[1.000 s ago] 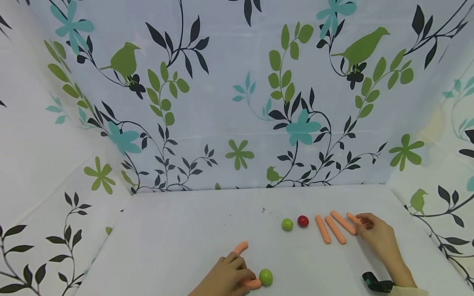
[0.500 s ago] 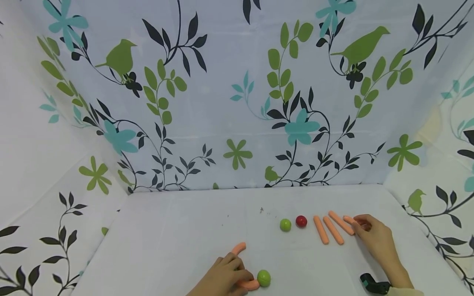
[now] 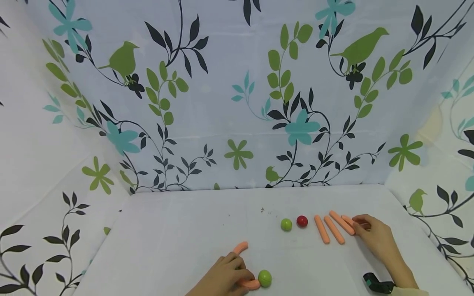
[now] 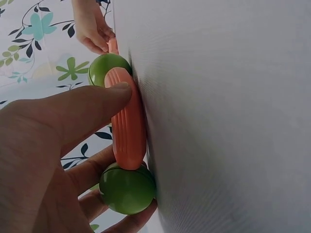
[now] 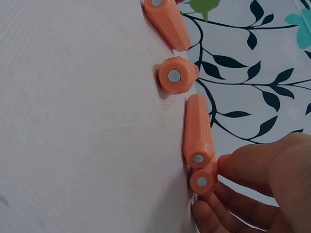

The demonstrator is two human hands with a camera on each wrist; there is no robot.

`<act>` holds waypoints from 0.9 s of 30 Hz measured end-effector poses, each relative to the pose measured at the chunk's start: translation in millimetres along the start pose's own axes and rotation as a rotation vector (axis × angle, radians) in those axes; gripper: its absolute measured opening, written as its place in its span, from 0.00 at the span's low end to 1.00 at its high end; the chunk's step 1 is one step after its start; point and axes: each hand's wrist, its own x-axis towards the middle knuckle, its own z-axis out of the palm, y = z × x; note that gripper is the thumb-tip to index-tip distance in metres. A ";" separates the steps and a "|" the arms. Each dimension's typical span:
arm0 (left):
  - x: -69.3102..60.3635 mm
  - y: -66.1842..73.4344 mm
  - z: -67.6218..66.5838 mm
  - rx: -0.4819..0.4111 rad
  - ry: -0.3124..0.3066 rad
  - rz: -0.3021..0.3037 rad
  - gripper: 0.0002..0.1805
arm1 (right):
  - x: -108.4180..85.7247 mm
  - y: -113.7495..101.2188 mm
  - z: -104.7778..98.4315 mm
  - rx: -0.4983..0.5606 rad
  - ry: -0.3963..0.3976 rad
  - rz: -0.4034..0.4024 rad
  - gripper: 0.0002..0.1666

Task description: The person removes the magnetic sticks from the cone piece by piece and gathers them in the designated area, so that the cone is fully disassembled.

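Observation:
My left hand (image 3: 228,274) grips a curved orange piece (image 3: 249,284), the thumb pressed on it in the left wrist view. One green ball (image 3: 264,278) touches that piece's right end; another green ball (image 4: 127,189) is by my curled fingers at its other end, hidden in the head view. A second orange piece (image 3: 241,247) pokes out beyond the knuckles. At the right, my right hand (image 3: 377,238) pinches a short orange stick (image 5: 202,181) between thumb and fingers. It lies against a longer orange stick (image 5: 197,128).
Two more orange sticks (image 3: 321,229) lie left of the right hand, slanted side by side. Further left are a red ball (image 3: 302,221) and a green ball (image 3: 286,224). A patterned cloth (image 3: 207,102) hangs behind the white table (image 3: 166,230).
My right hand has shifted slightly left, bringing its orange stick against the neighbouring one. The left hand keeps its grip with almost no movement.

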 end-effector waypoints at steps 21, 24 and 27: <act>3.6 -4.8 1.9 0.141 0.032 0.145 0.05 | -17.6 -53.9 -7.5 0.001 0.094 -0.177 0.12; 3.6 -4.7 0.1 0.132 0.023 0.145 0.05 | -18.4 -60.3 -4.8 0.003 0.091 -0.193 0.12; 3.6 -4.1 -2.3 0.106 0.018 0.132 0.06 | -18.6 -67.9 -1.8 0.030 0.067 -0.226 0.13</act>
